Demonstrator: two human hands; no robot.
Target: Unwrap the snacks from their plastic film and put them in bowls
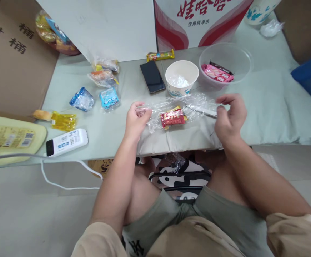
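Observation:
Clear plastic film is stretched out low over the front of the table, between my two hands. My left hand is closed, pinching its left end. At the other end my right hand has thumb and fingers pinched on the film's edge. Red and gold wrapped snack packets lie in the middle of the film. A slim pale strip like a blade or handle shows beside them, reaching toward my right thumb; its kind is unclear. Just behind the film stands a paper cup with crumpled clear plastic inside.
A phone lies left of the cup, with a yellow snack stick behind. A clear bowl holds pink packets. Wrapped snacks, a white handheld device and a yellow bottle are left. Boxes line the back.

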